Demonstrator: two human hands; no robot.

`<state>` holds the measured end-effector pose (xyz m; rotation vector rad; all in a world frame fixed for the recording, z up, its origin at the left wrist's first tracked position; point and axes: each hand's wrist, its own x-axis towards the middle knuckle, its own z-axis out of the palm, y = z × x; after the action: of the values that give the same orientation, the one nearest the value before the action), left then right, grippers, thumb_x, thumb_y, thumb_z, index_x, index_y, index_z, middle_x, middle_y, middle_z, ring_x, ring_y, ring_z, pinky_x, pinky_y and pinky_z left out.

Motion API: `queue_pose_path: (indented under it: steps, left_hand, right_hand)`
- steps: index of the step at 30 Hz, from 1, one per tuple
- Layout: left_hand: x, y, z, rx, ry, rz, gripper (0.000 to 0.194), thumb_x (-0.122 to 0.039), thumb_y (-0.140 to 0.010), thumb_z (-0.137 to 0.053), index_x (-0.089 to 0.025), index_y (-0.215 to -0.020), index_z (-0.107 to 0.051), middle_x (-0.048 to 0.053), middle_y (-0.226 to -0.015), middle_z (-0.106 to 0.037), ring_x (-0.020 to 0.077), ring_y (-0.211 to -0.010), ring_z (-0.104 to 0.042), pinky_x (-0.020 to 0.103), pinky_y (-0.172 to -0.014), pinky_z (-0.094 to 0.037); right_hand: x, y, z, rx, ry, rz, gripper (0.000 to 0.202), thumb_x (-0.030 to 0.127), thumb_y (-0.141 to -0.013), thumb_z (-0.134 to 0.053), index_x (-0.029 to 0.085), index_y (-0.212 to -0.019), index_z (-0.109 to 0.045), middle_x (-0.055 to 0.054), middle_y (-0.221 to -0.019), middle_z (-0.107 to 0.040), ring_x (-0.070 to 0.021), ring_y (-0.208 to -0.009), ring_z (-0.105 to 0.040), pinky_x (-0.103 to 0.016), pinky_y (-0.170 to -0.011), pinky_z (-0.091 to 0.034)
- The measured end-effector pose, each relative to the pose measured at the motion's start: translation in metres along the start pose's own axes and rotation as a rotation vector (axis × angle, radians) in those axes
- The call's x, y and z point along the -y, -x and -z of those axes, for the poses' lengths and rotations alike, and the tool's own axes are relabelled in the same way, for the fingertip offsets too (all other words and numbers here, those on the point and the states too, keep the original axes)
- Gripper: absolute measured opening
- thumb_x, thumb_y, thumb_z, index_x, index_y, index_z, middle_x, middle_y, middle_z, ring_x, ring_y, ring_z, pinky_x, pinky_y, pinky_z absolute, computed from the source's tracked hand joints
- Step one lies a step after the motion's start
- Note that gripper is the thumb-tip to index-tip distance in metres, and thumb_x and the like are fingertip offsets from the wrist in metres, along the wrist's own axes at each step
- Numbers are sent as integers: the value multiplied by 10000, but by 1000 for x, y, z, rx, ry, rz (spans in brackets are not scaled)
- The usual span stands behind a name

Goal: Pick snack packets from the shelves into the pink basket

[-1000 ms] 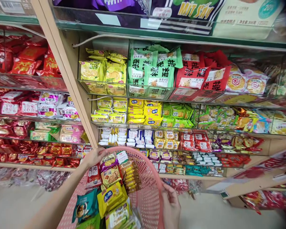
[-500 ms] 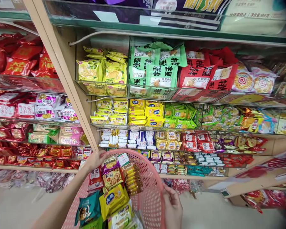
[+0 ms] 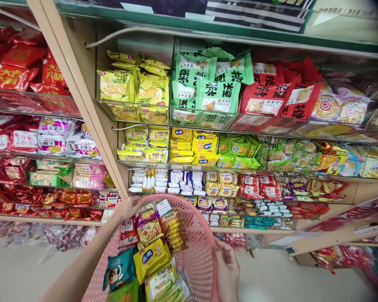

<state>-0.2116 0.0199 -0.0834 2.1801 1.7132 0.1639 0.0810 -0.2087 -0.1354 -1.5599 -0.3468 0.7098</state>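
Forward-down head view over basket (image 3: 200,247)

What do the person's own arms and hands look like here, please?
The left hand and right hand are both bare, with no gloves. The left forearm is uncovered too, with no sleeve, watch or bracelet in view. The right forearm is out of frame.

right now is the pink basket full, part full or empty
Part full: the pink basket holds snack packets, but its inner side nearest the right hand shows bare.
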Motion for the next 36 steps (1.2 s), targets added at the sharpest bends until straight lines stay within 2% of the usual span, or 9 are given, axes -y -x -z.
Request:
queue_pose_path:
  steps: [8,14,21,24,26,28,30,34,36]
  left_hand:
    - [-1,-4,4,2,-16,20,588,-671,-795,-255,-264,-1002,-625,62,-897,-682,235,-845,-630,272,-659,-426]
    - [0,-7,0,-3,-3,4,624,-690,-787,-251,-255,-1032,-627,73,-861,-684,238,-832,-635,272,-662,-422]
    - [3,-9,-3,-2,-7,-14,654,-704,-788,-223,-251,-1025,-631,86,-929,-682,260,-888,-630,293,-701,-427]
    - [4,-8,-3,2,10,-7,646,-703,-787,-235,-259,-1038,-632,73,-926,-684,253,-901,-629,283,-707,-434]
    - [4,-8,-2,0,24,-18,631,-691,-794,-245,-262,-1045,-633,64,-922,-686,239,-897,-630,271,-713,-438]
    - [4,-8,-3,-7,25,-23,615,-681,-799,-255,-263,-1036,-639,60,-918,-687,234,-888,-631,267,-708,-438]
    - [4,-9,-3,-8,27,-16,605,-678,-797,-266,-262,-1029,-639,60,-909,-688,236,-876,-632,268,-689,-436]
    - [5,-10,-5,13,52,-4,617,-697,-784,-265,-262,-1017,-635,63,-880,-686,244,-857,-635,275,-669,-430]
    - [5,-11,-5,10,58,-5,622,-701,-781,-266,-259,-1013,-637,67,-875,-684,246,-858,-636,278,-674,-430]
  right_hand:
    - [-2,0,-4,16,6,34,371,403,-672,-621,163,-952,-576,-60,-935,-646,-182,-799,-581,-285,-690,-464]
    - [0,-4,-3,22,-2,79,360,399,-668,-637,167,-934,-566,-53,-936,-643,-182,-820,-581,-299,-738,-458]
    - [-4,-7,0,40,66,80,354,411,-697,-600,173,-956,-563,-55,-972,-626,-188,-865,-564,-302,-753,-447]
    - [3,-18,3,82,135,130,365,425,-703,-605,174,-967,-568,-62,-982,-626,-201,-890,-566,-309,-761,-439]
    - [18,-31,-1,86,170,214,365,431,-706,-609,171,-960,-579,-70,-970,-635,-207,-890,-572,-316,-767,-434]
    - [38,-45,-13,92,208,349,336,425,-726,-596,173,-948,-593,-73,-959,-642,-204,-879,-574,-318,-770,-429]
    - [60,-59,-35,141,254,528,285,402,-749,-580,177,-921,-608,-70,-930,-644,-200,-869,-570,-318,-772,-421]
    - [92,-80,-100,244,309,723,211,364,-787,-536,184,-863,-614,-56,-873,-634,-185,-816,-557,-312,-762,-408]
    - [99,-88,-130,222,338,766,187,350,-785,-528,183,-815,-608,-54,-841,-621,-184,-791,-542,-309,-748,-402]
